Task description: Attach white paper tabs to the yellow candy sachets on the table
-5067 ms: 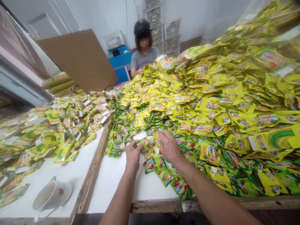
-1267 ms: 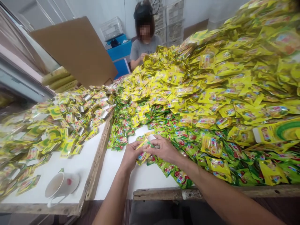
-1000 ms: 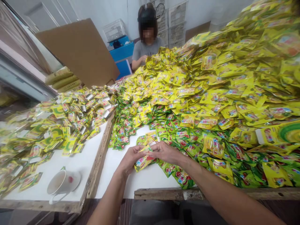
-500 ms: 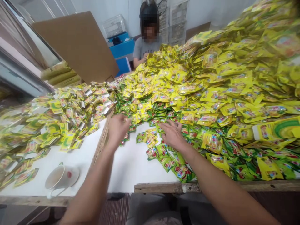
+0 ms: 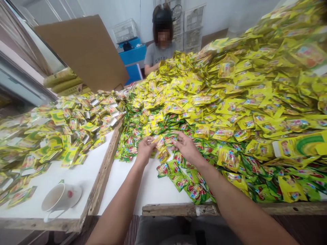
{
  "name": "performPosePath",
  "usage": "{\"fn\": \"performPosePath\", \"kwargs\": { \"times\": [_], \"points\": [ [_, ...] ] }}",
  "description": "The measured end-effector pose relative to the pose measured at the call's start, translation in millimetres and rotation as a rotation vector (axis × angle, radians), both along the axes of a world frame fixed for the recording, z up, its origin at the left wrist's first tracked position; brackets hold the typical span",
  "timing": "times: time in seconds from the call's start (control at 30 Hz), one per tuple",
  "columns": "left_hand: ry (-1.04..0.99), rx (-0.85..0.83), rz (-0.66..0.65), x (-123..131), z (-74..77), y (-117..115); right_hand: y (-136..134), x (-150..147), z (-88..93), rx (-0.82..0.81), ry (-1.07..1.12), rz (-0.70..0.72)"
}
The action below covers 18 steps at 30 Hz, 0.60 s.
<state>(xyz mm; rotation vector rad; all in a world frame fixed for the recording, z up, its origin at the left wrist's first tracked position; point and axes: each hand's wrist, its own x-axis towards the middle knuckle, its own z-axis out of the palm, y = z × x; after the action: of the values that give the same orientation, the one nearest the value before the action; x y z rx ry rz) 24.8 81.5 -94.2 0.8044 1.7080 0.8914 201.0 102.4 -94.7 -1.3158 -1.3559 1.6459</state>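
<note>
A huge heap of small yellow sachets covers the white table, with green sachets spread along its near edge. My left hand is closed at the heap's edge, pinching a yellow sachet. Close beside it, my right hand pinches a green sachet between thumb and fingers. The two hands almost meet over the sachets.
To the left, a second white table holds sachets with white cards and a tipped cup on a saucer. A wooden rail divides the tables. A cardboard sheet leans behind. A person sits opposite, near blue crates.
My left hand came back from the left table's edge to the heap. My right hand lifted from lying flat. Both now pinch sachets close together.
</note>
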Motion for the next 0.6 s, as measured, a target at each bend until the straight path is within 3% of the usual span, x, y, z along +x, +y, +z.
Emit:
{"fn": "performPosePath", "kwargs": {
  "times": [0.17, 0.33, 0.43, 0.6],
  "points": [
    [-0.19, 0.029, 0.034, 11.2, 12.0, -14.1, -4.2, -2.1, -5.9, -0.037, 0.013, 0.093],
    [-0.253, 0.059, 0.03, 18.8, 22.6, -20.1, -10.6, -7.9, -8.6, -0.009, -0.008, -0.013],
    [-0.218, 0.069, 0.079, 20.6, 26.5, -16.2, -11.2, -8.9, -5.7, -0.057, 0.036, -0.072],
    [-0.252, 0.028, -0.062, 23.3, 34.3, 4.5, -7.0, -2.3, 7.3, -0.049, 0.022, -0.091]
  ]
}}
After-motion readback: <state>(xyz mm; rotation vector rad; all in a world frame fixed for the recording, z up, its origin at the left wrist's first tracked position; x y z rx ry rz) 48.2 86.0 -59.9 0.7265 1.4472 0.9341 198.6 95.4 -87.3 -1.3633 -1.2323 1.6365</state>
